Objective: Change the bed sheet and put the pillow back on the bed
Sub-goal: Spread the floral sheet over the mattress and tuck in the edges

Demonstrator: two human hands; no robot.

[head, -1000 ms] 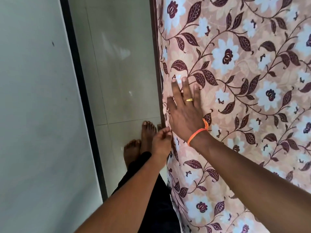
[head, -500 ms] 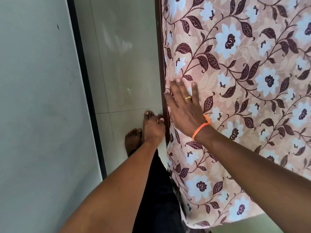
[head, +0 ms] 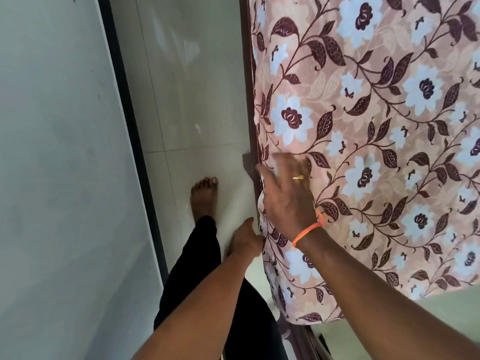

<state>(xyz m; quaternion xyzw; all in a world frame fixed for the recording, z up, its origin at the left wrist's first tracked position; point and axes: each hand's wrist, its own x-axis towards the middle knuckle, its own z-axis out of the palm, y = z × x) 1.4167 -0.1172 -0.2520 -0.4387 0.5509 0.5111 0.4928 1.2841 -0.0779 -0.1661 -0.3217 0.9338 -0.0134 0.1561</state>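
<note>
I judge I'm at the tucking stage: the peach cotton bed sheet with white flowers and maroon leaves (head: 376,141) covers the bed and hangs over its left edge. Next it needs pushing down between mattress and dark wooden bed frame (head: 250,105). My right hand (head: 288,193), blurred, lies flat on the sheet near the edge, fingers spread. My left hand (head: 245,240) sits lower at the hanging edge; I cannot tell its grip. No pillow shows.
</note>
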